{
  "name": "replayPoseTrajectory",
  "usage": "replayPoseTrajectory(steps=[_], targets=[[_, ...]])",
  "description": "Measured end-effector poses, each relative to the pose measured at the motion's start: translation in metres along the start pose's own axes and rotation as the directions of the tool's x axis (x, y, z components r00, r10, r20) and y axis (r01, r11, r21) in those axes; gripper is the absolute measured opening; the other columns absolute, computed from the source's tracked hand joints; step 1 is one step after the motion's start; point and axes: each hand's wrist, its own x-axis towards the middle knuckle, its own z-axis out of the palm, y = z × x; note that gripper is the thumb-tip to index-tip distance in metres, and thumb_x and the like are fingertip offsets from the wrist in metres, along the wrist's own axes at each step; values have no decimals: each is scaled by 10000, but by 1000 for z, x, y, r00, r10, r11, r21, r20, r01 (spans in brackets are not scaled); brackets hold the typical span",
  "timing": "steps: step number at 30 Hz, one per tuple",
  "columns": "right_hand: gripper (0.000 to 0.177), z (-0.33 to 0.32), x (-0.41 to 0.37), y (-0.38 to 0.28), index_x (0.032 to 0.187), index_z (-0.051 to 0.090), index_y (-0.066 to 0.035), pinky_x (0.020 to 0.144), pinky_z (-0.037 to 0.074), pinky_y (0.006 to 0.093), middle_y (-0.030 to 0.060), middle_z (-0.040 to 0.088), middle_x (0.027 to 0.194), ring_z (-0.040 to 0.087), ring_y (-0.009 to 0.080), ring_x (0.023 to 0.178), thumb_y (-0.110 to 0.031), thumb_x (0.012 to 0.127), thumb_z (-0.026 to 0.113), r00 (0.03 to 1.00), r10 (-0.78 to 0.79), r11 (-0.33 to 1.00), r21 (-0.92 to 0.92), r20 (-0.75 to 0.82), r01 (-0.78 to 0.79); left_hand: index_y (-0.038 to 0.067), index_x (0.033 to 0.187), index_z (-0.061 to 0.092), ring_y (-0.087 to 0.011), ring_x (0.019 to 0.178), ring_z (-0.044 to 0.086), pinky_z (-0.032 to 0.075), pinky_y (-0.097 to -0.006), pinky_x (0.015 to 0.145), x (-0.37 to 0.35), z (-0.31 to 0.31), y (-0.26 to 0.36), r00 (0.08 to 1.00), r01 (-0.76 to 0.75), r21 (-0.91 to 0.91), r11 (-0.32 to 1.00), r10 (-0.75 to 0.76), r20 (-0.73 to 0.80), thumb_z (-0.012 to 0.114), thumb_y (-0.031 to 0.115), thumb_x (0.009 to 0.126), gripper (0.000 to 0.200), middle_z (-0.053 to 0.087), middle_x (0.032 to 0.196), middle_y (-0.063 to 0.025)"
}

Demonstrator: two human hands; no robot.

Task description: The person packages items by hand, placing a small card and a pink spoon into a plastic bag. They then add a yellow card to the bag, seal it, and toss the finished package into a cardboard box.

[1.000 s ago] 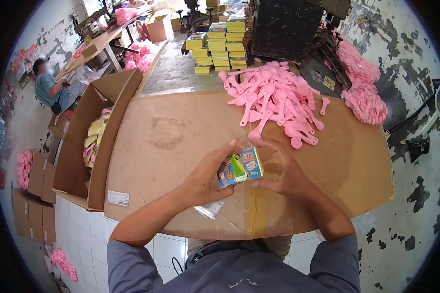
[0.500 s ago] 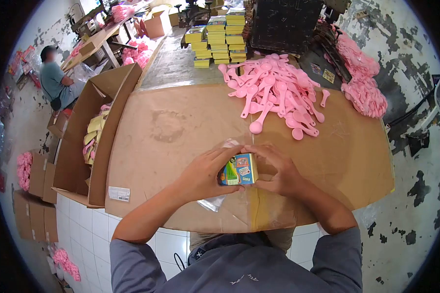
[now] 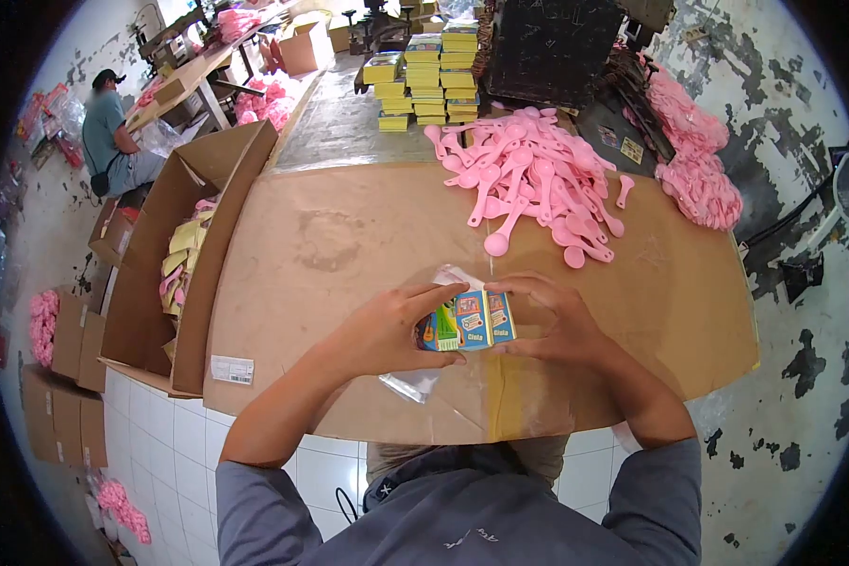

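Between my two hands is a stack of small blue printed cards [image 3: 472, 325] with yellowish edges. My left hand [image 3: 391, 330] grips its left side, thumb along the near edge and fingers over the far edge. Curled round the right end, my right hand [image 3: 564, 325] holds a few cards that stand slightly apart from the rest, with a pale gap between. A clear plastic bag [image 3: 411, 385] lies on the cardboard below my left hand, and more clear plastic [image 3: 451, 274] shows just beyond the cards.
A heap of pink plastic spoons [image 3: 528, 179] lies ahead on the cardboard sheet [image 3: 302, 302]. Yellow-edged card stacks [image 3: 424, 80] stand behind it. At left is an open carton [image 3: 226, 236]; a person [image 3: 108, 141] sits beyond it. Pink bundles [image 3: 703, 193] hang at right.
The cards have spread sideways, with a right-hand portion now separated by a gap. My right hand has shifted slightly right. The seated person has turned somewhat.
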Motion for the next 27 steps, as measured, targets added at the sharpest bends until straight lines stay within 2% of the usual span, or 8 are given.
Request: replayPoseTrajectory(steps=[3,9,12,13,16,20,24,27], targets=[[700,-2,-5,1,1343,638,-53,1061,494,411,118,656,1328,629,264,1222,-179,718,928,997,77,981,180,6,-77,30,1381,590,-393,1033,692,561,-436,910,-1,-2,1,1000,-20,32,999,20,-1,912,329,712,801,670,1238,-188],[664,-26,-23,18,1337,651,-41,1074,491,367,139,630,1351,617,217,1245,-56,719,892,999,16,994,105,-36,-12,19,1363,624,-327,976,706,560,-394,874,-3,-12,2,1000,5,-10,1000,-5,-4,921,314,698,786,702,1151,-186],[658,-48,-43,35,1334,655,-50,1085,478,377,130,616,1373,604,240,1271,-52,717,883,974,151,946,311,-166,-94,6,1333,635,-289,807,669,557,-382,761,-4,-30,-13,996,41,-37,998,-44,-72,900,330,711,750,706,1034,-171],[650,-53,-49,38,1329,654,-52,1091,474,381,128,616,1372,599,246,1277,-54,719,880,967,173,957,263,-185,-121,5,1334,638,-241,741,607,533,-347,715,-4,-35,-12,991,70,-19,997,-72,-114,898,310,715,738,701,993,-137],[631,-55,-64,39,1312,653,-57,1105,460,398,123,617,1366,585,270,1293,-61,720,871,954,202,979,80,-220,-189,10,1328,641,-228,737,593,529,-342,710,2,-49,-26,973,59,16,998,-53,-223,893,297,720,718,698,985,-131],[608,-48,-79,38,1292,648,-65,1125,428,431,126,615,1366,553,309,1318,-85,721,856,956,220,948,-188,-193,-256,-13,1355,613,-228,1022,696,549,-354,917,29,-73,-64,966,179,188,966,-136,-218,918,249,710,761,714,1172,-155],[590,-43,-81,47,1306,636,-77,1146,382,453,122,602,1391,514,327,1346,-134,752,831,982,105,923,-352,-159,-155,33,1339,629,-326,1056,695,544,-424,937,84,-109,-123,969,192,335,923,-125,-212,888,371,696,772,712,1167,-183],[577,-42,-84,47,1322,627,-83,1154,372,455,112,590,1411,506,313,1361,-155,780,808,977,157,917,-347,-147,-200,53,1367,614,-347,1125,668,518,-446,989,137,-137,-151,974,153,439,885,-60,-219,896,382,688,806,688,1238,-199]])
